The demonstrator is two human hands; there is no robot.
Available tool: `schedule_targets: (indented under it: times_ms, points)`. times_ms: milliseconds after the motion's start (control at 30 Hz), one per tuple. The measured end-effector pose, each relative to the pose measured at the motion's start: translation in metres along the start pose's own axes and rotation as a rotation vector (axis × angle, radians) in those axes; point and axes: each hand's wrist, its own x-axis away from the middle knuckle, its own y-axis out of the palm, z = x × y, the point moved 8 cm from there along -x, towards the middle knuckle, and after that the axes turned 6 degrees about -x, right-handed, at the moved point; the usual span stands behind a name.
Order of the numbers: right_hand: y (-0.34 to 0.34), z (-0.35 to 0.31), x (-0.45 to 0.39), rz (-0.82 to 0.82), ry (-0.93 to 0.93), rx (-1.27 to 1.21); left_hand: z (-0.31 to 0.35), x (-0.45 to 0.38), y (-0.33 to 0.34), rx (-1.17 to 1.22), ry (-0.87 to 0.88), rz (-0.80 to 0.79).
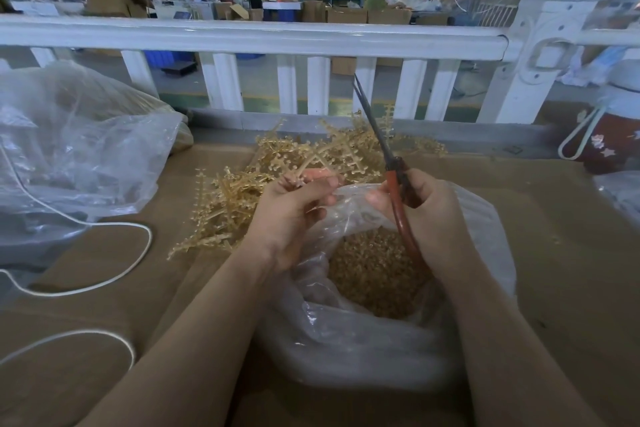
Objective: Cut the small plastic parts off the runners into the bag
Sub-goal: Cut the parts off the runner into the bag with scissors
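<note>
Clear crinkled plastic bag [363, 333] sits open at near centre on the cardboard-covered table [571, 253], half full of small amber parts [374, 274]. Pile of translucent amber runners [277, 163], spiky and branched, lies just beyond it. Left hand [294, 215] curls round one runner above the bag mouth. Right hand [433, 215] grips red-handled scissors [388, 163], dark blades closed, pointing far-up.
</note>
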Motion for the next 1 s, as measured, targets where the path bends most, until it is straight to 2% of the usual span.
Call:
schedule_targets:
  times_ms: [100, 267, 500, 767, 1000]
  points:
    - [0.003, 0.005, 0.001, -0.057, -0.007, 0.112, 0.002, 0.0, -0.003, 0.035, 0.011, 0.047]
    - [0.015, -0.001, 0.005, -0.122, -0.156, 0.36, 0.004, -0.002, -0.008, 0.032, 0.042, 0.088]
    - [0.011, 0.002, 0.004, -0.061, -0.203, 0.571, 0.01, -0.001, -0.005, 0.055, 0.108, 0.046]
    - [0.008, -0.002, 0.005, -0.013, -0.24, 0.625, 0.011, -0.002, -0.005, 0.014, 0.139, 0.032]
    - [0.008, -0.004, 0.005, 0.043, -0.266, 0.684, 0.01, -0.001, -0.006, 0.071, 0.148, 0.048]
